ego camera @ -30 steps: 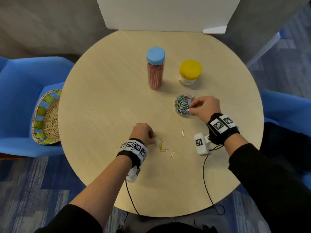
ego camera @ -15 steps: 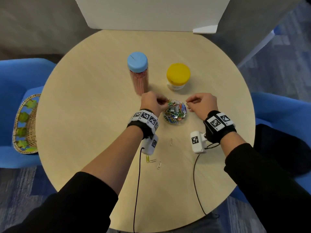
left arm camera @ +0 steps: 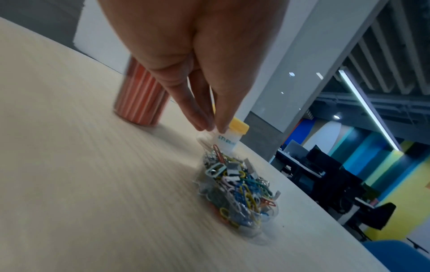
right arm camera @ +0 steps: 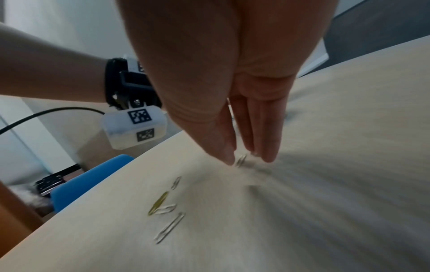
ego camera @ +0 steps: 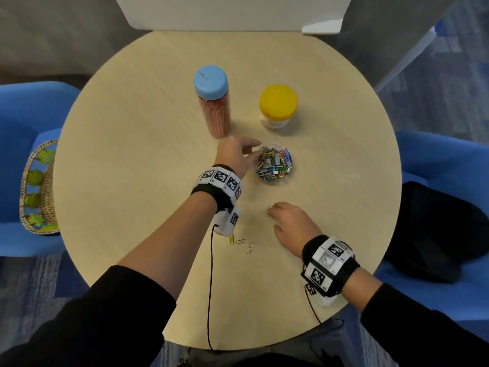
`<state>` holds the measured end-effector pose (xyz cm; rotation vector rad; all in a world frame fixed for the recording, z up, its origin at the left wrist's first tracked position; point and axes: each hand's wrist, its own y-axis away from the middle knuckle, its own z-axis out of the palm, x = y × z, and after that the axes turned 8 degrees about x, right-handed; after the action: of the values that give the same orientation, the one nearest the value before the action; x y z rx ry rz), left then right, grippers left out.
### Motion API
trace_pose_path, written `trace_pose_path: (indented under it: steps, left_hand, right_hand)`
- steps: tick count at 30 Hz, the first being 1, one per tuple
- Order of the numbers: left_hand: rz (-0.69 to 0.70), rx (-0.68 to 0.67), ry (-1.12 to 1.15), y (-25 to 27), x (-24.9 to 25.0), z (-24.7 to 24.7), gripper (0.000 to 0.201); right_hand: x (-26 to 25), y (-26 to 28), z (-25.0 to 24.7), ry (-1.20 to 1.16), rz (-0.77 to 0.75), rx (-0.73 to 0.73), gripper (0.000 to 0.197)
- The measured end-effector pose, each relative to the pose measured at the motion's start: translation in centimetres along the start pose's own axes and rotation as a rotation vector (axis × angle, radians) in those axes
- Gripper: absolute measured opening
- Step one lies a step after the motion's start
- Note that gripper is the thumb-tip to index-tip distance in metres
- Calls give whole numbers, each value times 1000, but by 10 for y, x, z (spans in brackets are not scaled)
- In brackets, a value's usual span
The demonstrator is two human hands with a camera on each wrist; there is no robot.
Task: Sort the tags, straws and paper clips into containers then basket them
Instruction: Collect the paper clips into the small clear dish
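Observation:
A clear round container [ego camera: 275,165] heaped with coloured paper clips sits mid-table. My left hand [ego camera: 254,154] reaches to its left rim; in the left wrist view its straight fingers [left arm camera: 197,114] point down over the clip heap [left arm camera: 239,185] and nothing shows between the tips. My right hand [ego camera: 272,211] is nearer me, thumb and straight fingers lowered either side of one loose paper clip [right arm camera: 241,161] on the table. Three more loose clips [ego camera: 240,242] lie by my left wrist. The straw jar [ego camera: 211,102] has a blue lid and the tag jar [ego camera: 277,104] a yellow one.
A woven basket [ego camera: 39,186] lies on the blue chair [ego camera: 16,144] off the table's left edge. Another blue chair [ego camera: 436,165] stands at the right. A white board [ego camera: 238,11] stands behind the round wooden table [ego camera: 132,154]. Wrist-camera cables hang over the near edge.
My left hand went from the loose clips up to the clip container and stays there. My right hand left the container and came back down to a loose clip.

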<state>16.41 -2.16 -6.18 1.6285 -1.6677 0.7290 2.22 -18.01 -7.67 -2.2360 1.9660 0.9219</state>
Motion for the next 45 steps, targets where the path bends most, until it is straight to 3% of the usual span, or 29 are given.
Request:
trace_pose_path:
  steps: [4,8,12,14,16,18,21,25,30,40,45]
  left_hand:
    - [-29,58,10,28,-22,-26,19]
    - [-41,-161,-163,78,-59,-46,19]
    - [89,-382,-274,126,-89,-43,64]
    - [138,-418,-344,141,-97,-37,87]
    - [174,-413,-367,148,-99,-33,93]
    - [179,-378,-354,153,-97,-31,85]
    - [178,-319,-341,158,-92,-28,54]
    - [178,-269,-304,163,-95,-29,22]
    - [197,-264,-330,161,-95,-35,19]
    - [121,-399,-473,146,-88,-35,23]
    - [156,-467,-584,143,-87,-30,29]
  right_hand:
    - [-31,12,21,31,4,0,60]
    - [-60,22,42,33,-92,-28,71]
    - [-70,42,61,44,-199,-23,61]
    - [-66,49,62,14,-186,5,52]
    - [-54,50,60,-37,-97,74,48]
    - [-44,51,56,-50,28,113,45]
    - [-36,54,57,-127,171,136,44]
    - [-42,53,68,-234,171,160,50]
    - [-52,44,79,-238,84,199,47]
    - [-38,31,65,-153,-85,166,10]
    - [-39,26,62,-9,-100,75,17]
